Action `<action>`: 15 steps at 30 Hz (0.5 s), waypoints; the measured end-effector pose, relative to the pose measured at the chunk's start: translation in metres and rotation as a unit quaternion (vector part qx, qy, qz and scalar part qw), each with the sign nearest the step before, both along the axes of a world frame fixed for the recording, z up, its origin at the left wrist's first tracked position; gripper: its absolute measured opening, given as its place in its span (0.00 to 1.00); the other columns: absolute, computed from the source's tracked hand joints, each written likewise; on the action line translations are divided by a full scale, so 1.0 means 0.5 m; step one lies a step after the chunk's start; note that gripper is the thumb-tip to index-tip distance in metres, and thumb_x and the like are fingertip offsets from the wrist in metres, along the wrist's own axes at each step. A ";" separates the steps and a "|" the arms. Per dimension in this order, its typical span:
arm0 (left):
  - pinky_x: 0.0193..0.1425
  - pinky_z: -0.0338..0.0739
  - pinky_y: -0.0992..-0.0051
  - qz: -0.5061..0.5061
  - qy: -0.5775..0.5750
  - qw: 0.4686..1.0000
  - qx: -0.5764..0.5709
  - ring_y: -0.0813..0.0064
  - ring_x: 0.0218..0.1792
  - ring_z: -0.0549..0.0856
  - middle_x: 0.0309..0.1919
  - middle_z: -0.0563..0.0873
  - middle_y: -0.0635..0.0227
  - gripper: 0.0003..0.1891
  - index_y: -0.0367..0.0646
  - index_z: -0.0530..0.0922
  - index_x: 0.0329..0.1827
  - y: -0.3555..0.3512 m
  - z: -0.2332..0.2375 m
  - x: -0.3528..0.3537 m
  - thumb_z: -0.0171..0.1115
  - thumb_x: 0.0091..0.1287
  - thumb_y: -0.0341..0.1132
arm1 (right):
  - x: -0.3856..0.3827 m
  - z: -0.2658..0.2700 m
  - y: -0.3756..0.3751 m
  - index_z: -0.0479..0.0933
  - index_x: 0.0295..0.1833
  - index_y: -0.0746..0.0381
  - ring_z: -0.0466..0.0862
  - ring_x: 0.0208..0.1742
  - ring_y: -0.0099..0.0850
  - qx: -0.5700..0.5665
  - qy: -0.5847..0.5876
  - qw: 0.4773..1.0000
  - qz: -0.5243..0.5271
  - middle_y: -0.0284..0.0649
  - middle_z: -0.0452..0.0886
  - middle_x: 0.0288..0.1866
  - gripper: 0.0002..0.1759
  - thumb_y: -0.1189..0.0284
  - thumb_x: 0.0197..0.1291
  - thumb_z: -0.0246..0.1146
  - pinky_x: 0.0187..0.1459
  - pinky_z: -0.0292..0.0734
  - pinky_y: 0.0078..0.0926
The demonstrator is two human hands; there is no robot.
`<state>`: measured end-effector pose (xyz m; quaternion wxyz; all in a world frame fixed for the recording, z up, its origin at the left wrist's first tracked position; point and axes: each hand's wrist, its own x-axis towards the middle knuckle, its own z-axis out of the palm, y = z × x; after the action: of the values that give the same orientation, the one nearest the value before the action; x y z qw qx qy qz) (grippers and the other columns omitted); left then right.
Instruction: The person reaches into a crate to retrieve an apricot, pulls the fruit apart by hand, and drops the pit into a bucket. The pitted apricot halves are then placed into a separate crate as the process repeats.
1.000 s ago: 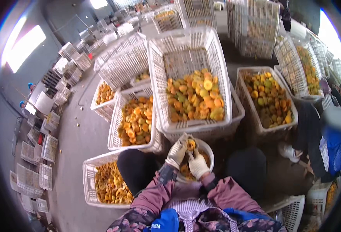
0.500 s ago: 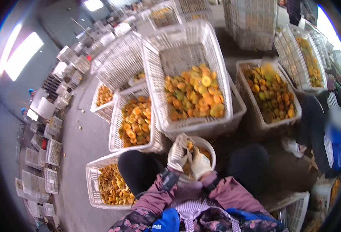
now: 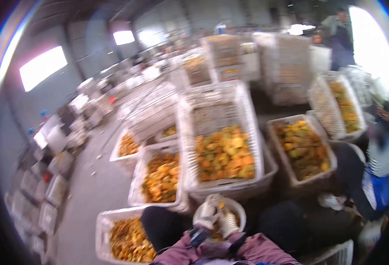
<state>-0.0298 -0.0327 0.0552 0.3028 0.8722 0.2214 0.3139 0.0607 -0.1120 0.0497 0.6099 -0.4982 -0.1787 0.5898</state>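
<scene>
My left hand (image 3: 206, 212), in a pale glove, is over the left side of a white bucket (image 3: 242, 213) between my knees. Close beside it my right hand (image 3: 228, 222), also gloved, is over the bucket's middle. Both hands look curled around something small and orange between them, but blur hides the detail. Orange pieces show inside the bucket. Directly beyond it stands a large white crate (image 3: 183, 145) with cut orange and yellow fruit (image 3: 225, 154) heaped inside.
More fruit crates stand at left (image 3: 135, 185), lower left (image 3: 101, 238) and right (image 3: 287, 170). Tall crate stacks (image 3: 287, 66) rise behind. At the right edge sits a person in a blue apron (image 3: 386, 185); another person (image 3: 340, 39) stands at the back right.
The view has tilted up, so the crates and my hands appear lower and more of the hall shows. My hands stay close together over the bucket.
</scene>
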 end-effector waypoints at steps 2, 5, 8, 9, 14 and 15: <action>0.70 0.58 0.67 -0.029 0.017 0.995 0.090 0.62 0.62 0.69 0.57 0.73 0.59 0.26 0.39 0.70 0.57 0.012 0.022 0.008 0.64 0.54 0.35 | 0.010 -0.083 0.007 0.65 0.63 0.58 0.75 0.55 0.38 -0.013 -0.334 0.938 0.089 0.45 0.74 0.56 0.21 0.66 0.66 0.51 0.55 0.70 0.31; 0.64 0.65 0.63 0.052 0.004 0.992 0.111 0.58 0.54 0.74 0.48 0.78 0.58 0.20 0.40 0.74 0.47 0.021 -0.019 0.022 0.63 0.50 0.35 | 0.024 -0.018 0.008 0.65 0.63 0.61 0.74 0.57 0.44 -0.091 -0.444 0.881 0.137 0.54 0.72 0.58 0.28 0.56 0.63 0.50 0.56 0.69 0.33; 0.53 0.72 0.71 0.061 -0.020 0.988 -0.138 0.69 0.46 0.77 0.43 0.78 0.63 0.13 0.42 0.74 0.44 0.047 -0.045 0.020 0.58 0.59 0.38 | 0.035 0.069 -0.014 0.68 0.59 0.63 0.74 0.55 0.46 -0.073 -0.445 0.877 0.166 0.54 0.74 0.56 0.26 0.57 0.63 0.51 0.53 0.70 0.35; 0.48 0.74 0.75 0.077 -0.080 0.946 -0.304 0.74 0.43 0.77 0.41 0.77 0.66 0.12 0.43 0.74 0.43 0.038 -0.020 0.030 0.55 0.63 0.40 | 0.038 0.055 -0.013 0.68 0.59 0.63 0.74 0.55 0.46 -0.079 -0.446 0.879 0.150 0.54 0.74 0.56 0.26 0.57 0.63 0.51 0.53 0.70 0.35; 0.36 0.73 0.78 0.115 -0.159 0.829 -0.524 0.77 0.35 0.76 0.32 0.77 0.70 0.12 0.44 0.74 0.42 0.039 -0.027 0.050 0.53 0.67 0.44 | -0.001 0.007 -0.031 0.75 0.50 0.58 0.76 0.43 0.35 0.141 -0.374 0.910 0.108 0.42 0.79 0.43 0.14 0.71 0.65 0.47 0.49 0.71 0.30; 0.35 0.73 0.78 0.132 -0.176 0.820 -0.529 0.77 0.35 0.76 0.33 0.78 0.69 0.12 0.44 0.74 0.43 0.043 -0.039 0.059 0.53 0.67 0.43 | 0.003 0.026 -0.034 0.75 0.50 0.59 0.76 0.43 0.35 0.119 -0.347 0.925 0.100 0.42 0.79 0.43 0.13 0.71 0.65 0.48 0.48 0.71 0.30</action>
<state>-0.0004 -0.0112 0.0357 0.7069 0.4703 0.4098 0.3334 0.0620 -0.1292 0.0629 0.5026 -0.5749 -0.4969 0.4124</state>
